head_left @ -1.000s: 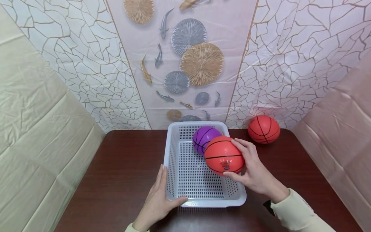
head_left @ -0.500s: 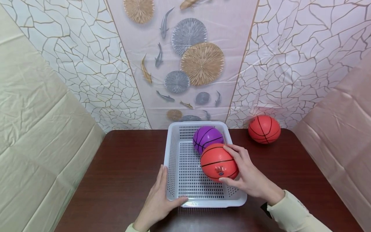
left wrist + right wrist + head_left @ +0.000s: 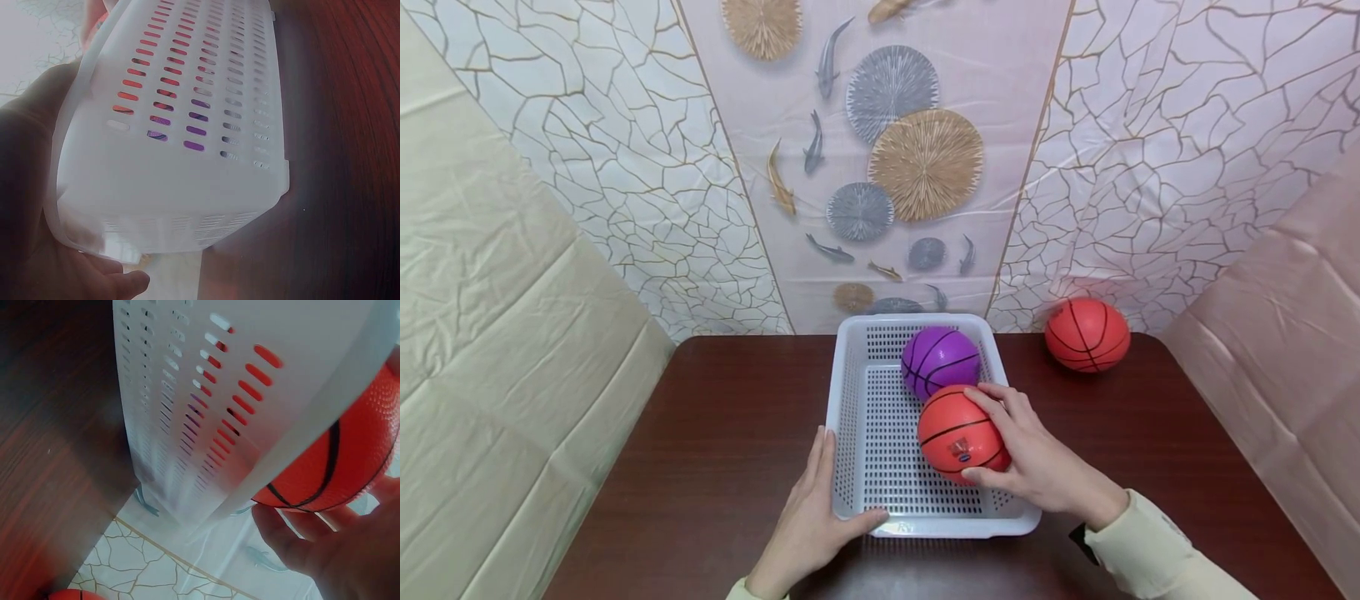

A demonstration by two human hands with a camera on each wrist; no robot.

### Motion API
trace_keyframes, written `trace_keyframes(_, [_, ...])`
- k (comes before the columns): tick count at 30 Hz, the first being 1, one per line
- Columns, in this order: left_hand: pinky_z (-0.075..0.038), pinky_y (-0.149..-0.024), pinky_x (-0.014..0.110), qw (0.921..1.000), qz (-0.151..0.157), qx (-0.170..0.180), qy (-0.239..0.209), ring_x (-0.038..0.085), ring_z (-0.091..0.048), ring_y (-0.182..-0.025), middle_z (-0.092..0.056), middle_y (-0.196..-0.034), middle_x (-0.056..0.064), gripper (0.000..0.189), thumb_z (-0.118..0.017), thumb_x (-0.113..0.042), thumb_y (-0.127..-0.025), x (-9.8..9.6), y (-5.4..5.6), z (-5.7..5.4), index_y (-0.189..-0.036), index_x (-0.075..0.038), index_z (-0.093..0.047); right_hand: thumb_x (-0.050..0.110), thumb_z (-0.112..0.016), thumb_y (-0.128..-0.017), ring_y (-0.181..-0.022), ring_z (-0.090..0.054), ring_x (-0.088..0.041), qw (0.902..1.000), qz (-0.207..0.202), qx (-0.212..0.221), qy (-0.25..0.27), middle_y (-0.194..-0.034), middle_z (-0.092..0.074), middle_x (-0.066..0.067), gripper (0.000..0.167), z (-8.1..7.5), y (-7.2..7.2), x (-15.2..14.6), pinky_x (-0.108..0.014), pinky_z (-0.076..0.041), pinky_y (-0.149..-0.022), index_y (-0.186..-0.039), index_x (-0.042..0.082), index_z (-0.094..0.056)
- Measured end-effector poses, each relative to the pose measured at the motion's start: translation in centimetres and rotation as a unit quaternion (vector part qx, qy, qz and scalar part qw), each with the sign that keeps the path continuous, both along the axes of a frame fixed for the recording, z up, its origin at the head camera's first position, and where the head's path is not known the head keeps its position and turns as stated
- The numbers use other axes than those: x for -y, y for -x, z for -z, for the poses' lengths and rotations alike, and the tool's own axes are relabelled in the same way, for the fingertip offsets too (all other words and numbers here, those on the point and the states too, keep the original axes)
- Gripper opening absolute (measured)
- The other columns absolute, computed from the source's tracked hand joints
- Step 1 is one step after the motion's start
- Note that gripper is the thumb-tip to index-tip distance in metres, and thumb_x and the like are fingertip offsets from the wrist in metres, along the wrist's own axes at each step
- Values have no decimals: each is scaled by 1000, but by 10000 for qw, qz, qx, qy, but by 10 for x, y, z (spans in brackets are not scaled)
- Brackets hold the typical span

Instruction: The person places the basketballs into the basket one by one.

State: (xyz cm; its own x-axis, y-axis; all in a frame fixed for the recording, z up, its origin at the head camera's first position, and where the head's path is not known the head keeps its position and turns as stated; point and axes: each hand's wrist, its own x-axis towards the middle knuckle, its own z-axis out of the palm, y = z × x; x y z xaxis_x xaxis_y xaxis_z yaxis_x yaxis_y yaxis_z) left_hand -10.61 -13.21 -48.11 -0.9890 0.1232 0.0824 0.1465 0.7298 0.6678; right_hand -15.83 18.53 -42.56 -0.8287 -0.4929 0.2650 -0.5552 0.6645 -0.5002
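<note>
A light grey-white perforated plastic basket point(image 3: 955, 527) stands on the dark table. My left hand point(image 3: 812, 517) holds its near left corner, fingers along the left side and thumb over the front rim. My right hand point(image 3: 1033, 454) grips a red toy basketball point(image 3: 955, 442) with black lines, fingers over its right side and thumb at its lower edge. This ball is low inside the basket at the right, right against a purple toy basketball point(image 3: 940, 358) at the back. Red and purple show through the wall slots in both wrist views.
Another red toy basketball point(image 3: 1087, 335) sits on the table point(image 3: 730, 433) at the far right, near the patterned backdrop point(image 3: 925, 242). Pale cloth walls point(image 3: 497, 375) close off both sides.
My right hand has lowered the red basketball and brought it slightly left and nearer into the basket, uncovering more of the purple one. The left hand has stayed on the basket's corner.
</note>
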Motion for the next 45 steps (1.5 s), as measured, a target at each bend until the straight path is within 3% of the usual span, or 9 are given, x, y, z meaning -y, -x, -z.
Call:
trace_keyframes(10, [-35,-99,64,10000,14,-76,-53,43,-33,-135,-1,-163,-2,124,-72,-72,-68,1,0,0,-158,-14,-8,49,-80,-75,-127,-36,-29,9988,-91,82,-472,-147,-31,-7,89,4,5,12,-52,-42,-94,-149,22,-37])
trace_keyframes(18, [-35,-99,63,10000,0,-29,-28,42,-34,-135,-1,-163,-3,125,-72,-73,-67,0,0,-1,-158,-14,-9,43,-75,-84,-128,-37,-25,9966,-83,350,-745,-145,-36,-5,73,7,7,18,-47,-48,-93,-146,21,-44])
trace_keyframes(27, [-35,-100,62,10000,15,-33,2,42,-34,-135,-1,-163,-2,126,-72,-72,-67,0,1,-1,-158,-14,-7,35,-72,-87,-133,-33,-33,9946,251,61,-1004,-147,-33,-12,64,4,9,10,-72,-27,-99,-145,22,-47])
trace_keyframes(37, [-35,-100,62,9999,40,-115,23,44,-35,-134,-1,-163,-1,126,-70,-75,-67,0,1,1,-158,-14,-8,32,-72,-88,-132,-34,-33,9943,175,-157,-1037,-145,-34,-13,60,6,7,8,-72,-29,-97,-143,21,-49])
trace_keyframes(45, [-35,-100,63,9999,27,-98,31,44,-34,-134,-2,-163,0,125,-73,-71,-68,0,1,0,-158,-14,-8,26,-70,-89,-133,-32,-29,9927,-221,-457,-1090,-147,-33,-10,53,3,4,9,-66,-33,-98,-139,24,-54])
